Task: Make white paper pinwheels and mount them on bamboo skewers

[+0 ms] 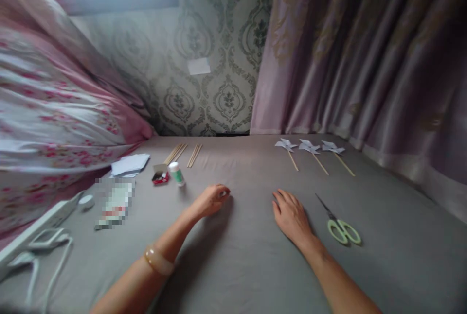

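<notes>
My left hand (211,199) rests on the grey bed sheet (241,265) with its fingers curled in; whether it holds anything I cannot make out. A pale bangle (157,260) sits on that wrist. My right hand (291,217) lies flat on the sheet, fingers stretched out, holding nothing. Green-handled scissors (339,226) lie just right of it. Three white paper pinwheels on sticks (310,151) lie in a row farther back. A glue bottle with a green label (177,174) lies beyond my left hand.
Wooden sticks (184,153), a small red box (160,176), white paper squares (130,164), a tape roll (86,201) and a power strip with cables (40,226) lie at the left. A floral quilt (54,110) is piled left; curtains (365,61) hang right.
</notes>
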Tool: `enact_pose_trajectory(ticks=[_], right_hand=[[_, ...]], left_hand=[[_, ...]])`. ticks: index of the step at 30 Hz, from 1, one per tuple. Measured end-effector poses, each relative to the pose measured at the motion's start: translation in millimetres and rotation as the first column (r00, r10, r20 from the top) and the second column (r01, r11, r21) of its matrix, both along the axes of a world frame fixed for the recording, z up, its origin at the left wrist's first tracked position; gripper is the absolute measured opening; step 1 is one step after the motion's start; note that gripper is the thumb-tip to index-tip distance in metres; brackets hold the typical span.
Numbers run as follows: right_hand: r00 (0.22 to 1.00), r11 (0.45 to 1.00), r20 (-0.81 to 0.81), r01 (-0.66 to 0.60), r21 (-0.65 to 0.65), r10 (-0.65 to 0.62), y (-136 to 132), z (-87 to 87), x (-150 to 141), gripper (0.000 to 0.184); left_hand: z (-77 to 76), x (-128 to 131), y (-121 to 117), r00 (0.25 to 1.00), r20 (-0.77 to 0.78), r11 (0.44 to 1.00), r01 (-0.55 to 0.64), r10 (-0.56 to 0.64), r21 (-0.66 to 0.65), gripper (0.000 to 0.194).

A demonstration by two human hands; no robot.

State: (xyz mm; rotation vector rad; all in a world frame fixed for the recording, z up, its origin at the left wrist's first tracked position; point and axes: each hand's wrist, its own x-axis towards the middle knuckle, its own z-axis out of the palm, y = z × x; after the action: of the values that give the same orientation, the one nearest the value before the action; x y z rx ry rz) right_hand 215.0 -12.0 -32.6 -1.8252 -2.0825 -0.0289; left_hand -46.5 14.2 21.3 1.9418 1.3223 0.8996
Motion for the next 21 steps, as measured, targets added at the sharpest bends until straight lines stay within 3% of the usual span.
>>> enact_pose_trajectory(ticks=[5, 11, 18, 21], right_hand=[[0.998, 0.991, -0.004, -0.058, 0.118, 0.059, 5.1, -18.3, 9.4, 0.038], [0.977, 0.945, -0.066, -0.18, 0.274, 0.205, 3.4, -22.0, 19.2, 0.034], [0.971, 0.955, -0.064, -0.214, 0.206, 0.231, 3.0, -28.7, 24.7, 0.036], [0.966, 0.955, -0.071, -0.231, 0.186, 0.248, 6.7, -36.6, 30.4, 0.036]], left_hand=[[5.6, -36.2, -23.4, 0.979, -0.093, 0.983, -0.182, 0.181, -0.003, 0.017], [8.4, -89.1, -53.6, 0.891, -0.12, 0.898, -0.441, 0.438, 0.0, 0.027], [5.6, -153.4, -72.0, 0.781, -0.142, 0.792, -0.609, 0.608, 0.039, 0.035], [10.6, -192.7, -65.2, 0.663, -0.195, 0.689, -0.71, 0.723, 0.144, 0.033]])
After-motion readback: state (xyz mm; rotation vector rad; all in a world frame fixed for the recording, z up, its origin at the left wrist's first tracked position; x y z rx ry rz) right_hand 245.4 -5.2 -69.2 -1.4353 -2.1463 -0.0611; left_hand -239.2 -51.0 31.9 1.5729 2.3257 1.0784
